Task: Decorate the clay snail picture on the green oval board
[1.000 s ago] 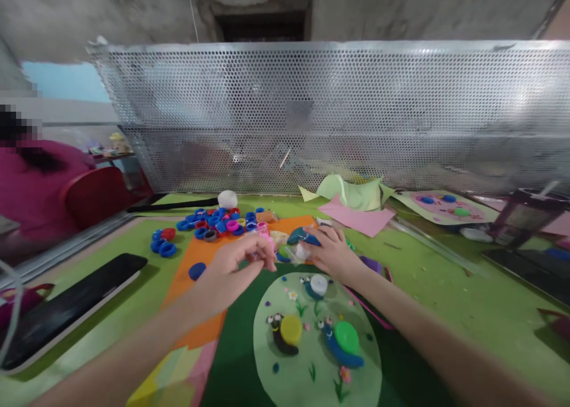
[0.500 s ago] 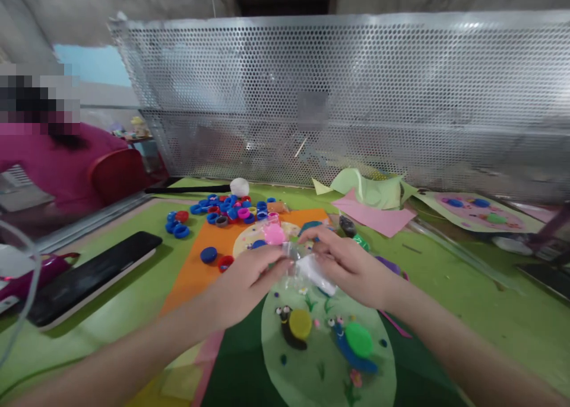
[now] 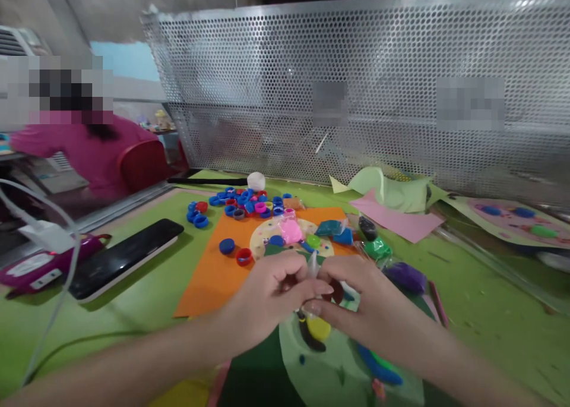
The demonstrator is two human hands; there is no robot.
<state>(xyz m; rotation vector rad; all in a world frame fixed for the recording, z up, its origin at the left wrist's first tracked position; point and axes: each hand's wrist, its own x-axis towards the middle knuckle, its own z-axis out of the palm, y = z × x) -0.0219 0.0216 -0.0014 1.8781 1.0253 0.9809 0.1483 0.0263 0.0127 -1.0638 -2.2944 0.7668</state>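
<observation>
My left hand point(image 3: 278, 291) and my right hand point(image 3: 360, 294) meet at the middle, fingers pinched on a small clear plastic packet point(image 3: 313, 265). Only its upper tip shows between the fingers; the rest is hidden. Beneath my hands lies a pale green paper oval point(image 3: 312, 374) on dark green paper, with clay snails on it. One snail has a yellow shell point(image 3: 319, 328); another has a blue body point(image 3: 380, 368), partly covered by my right hand. Just beyond are a pink clay packet point(image 3: 291, 231) and a teal clay packet point(image 3: 329, 228).
Blue, red and pink bottle caps point(image 3: 243, 202) are heaped at the back. A black phone-like slab point(image 3: 129, 258) and a purple power strip point(image 3: 48, 267) with a cable lie left. Green point(image 3: 378, 248) and purple point(image 3: 405, 277) packets sit right. A perforated metal panel point(image 3: 276, 98) stands behind; a person point(image 3: 89, 151) sits left.
My hands have come closer together and lower over the green oval, fingers now curled round the packet. Its white contents, visible before, are now mostly hidden. The view has shifted left.
</observation>
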